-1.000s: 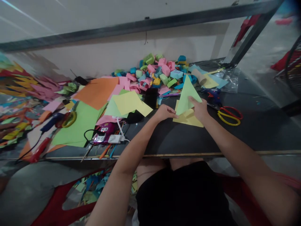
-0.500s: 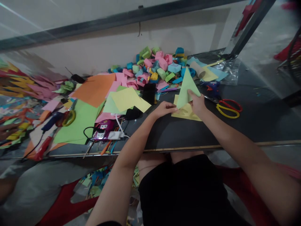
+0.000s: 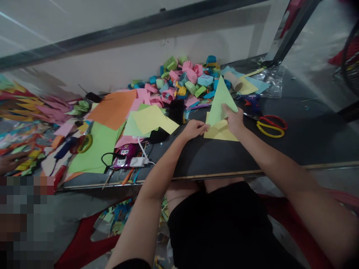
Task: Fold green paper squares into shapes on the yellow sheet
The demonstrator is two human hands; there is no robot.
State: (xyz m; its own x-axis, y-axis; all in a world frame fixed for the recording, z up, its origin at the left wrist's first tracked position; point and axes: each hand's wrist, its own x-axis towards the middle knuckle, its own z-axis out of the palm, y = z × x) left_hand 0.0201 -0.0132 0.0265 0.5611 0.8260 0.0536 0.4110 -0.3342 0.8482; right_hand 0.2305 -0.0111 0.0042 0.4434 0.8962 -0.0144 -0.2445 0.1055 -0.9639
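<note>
A light green sheet of paper (image 3: 221, 96), folded to a triangle with its point away from me, is in both of my hands. My left hand (image 3: 195, 129) pinches its lower left corner. At the right side, my right hand (image 3: 235, 118) grips the sheet with the thumb and fingers closed, fingertips partly hidden. Beneath it a yellow sheet (image 3: 221, 136) lies on the dark table. Scissors with red and yellow handles (image 3: 270, 126) rest to the right of my right hand.
Small folded paper pieces (image 3: 192, 76) are heaped at the back, near a cardboard tube (image 3: 233, 80) and a blue glue gun (image 3: 252, 102). Coloured sheets (image 3: 113, 108) and a purple power strip (image 3: 126, 155) lie left. Another person's hand (image 3: 12, 162) shows at far left.
The view has shifted slightly. Both hands stay on the green sheet, whose folded triangle looks a little wider and turned somewhat more toward me.
</note>
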